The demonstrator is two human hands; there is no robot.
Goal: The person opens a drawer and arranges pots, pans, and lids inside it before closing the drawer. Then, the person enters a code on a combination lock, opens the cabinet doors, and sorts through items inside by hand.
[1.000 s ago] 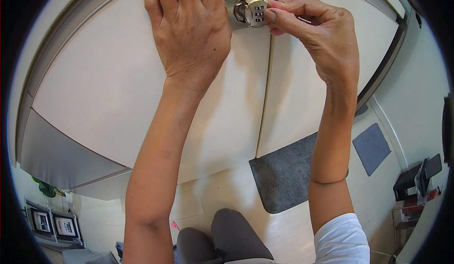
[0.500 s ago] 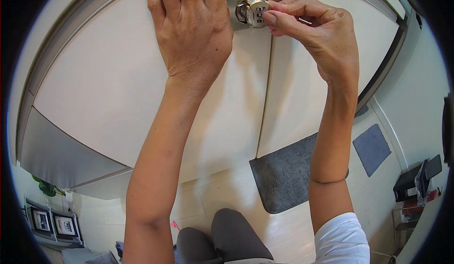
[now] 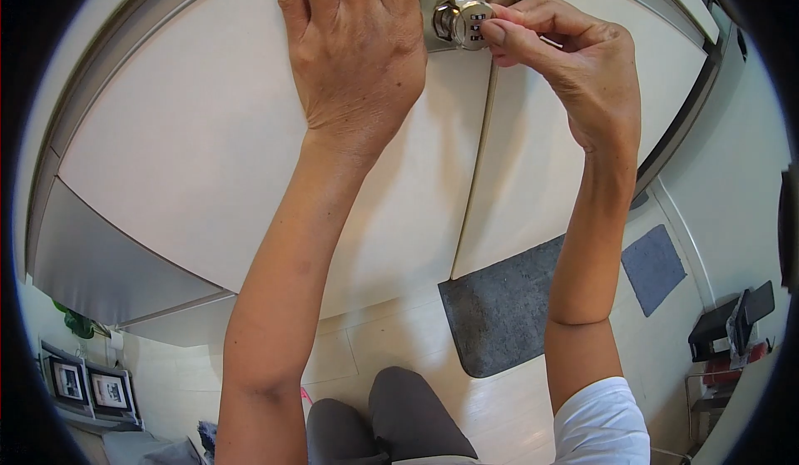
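A round silver combination lock (image 3: 466, 22) with small number dials sits on a metal plate (image 3: 434, 3) near the edge of a white cabinet door (image 3: 183, 132). My right hand (image 3: 574, 57) pinches the lock's right side between thumb and fingers. Just left of the lock, my left hand (image 3: 358, 57) lies with its fingers extended upward against the door; the fingertips run out of the top of the view. A narrow gap separates this door from a second white door (image 3: 533, 149), which my right forearm partly covers.
A dark grey mat (image 3: 499, 315) lies on the pale floor below the doors, and a smaller grey mat (image 3: 654, 269) is farther right. Framed pictures (image 3: 108, 388) stand at lower left. A rack with black items (image 3: 716, 332) stands at lower right.
The lock and both hands appear slightly farther right in the view. My right hand keeps its pinch on the lock, and my left hand stays against the door.
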